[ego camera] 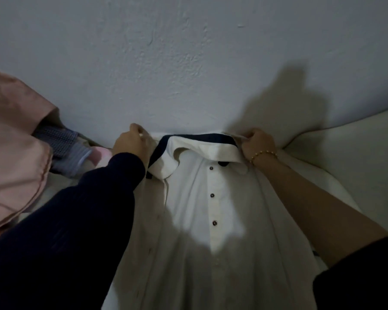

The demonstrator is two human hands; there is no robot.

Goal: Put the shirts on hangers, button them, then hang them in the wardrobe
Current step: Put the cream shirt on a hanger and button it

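Note:
A white shirt point(211, 220) with a dark navy collar lining and dark buttons lies front-up before me, its collar toward the wall. My left hand point(130, 144) grips the shirt's left shoulder beside the collar. At the opposite shoulder my right hand point(257, 142), with a gold bead bracelet on the wrist, pinches the fabric. Three buttons show down the placket. No hanger is visible in the frame.
A pink garment point(14, 153) is heaped at the left, with a blue checked shirt point(63, 142) and a striped one tucked beside it. A pale wall point(188, 63) rises just behind the collar. A cream cushion or mattress edge point(356, 157) lies at the right.

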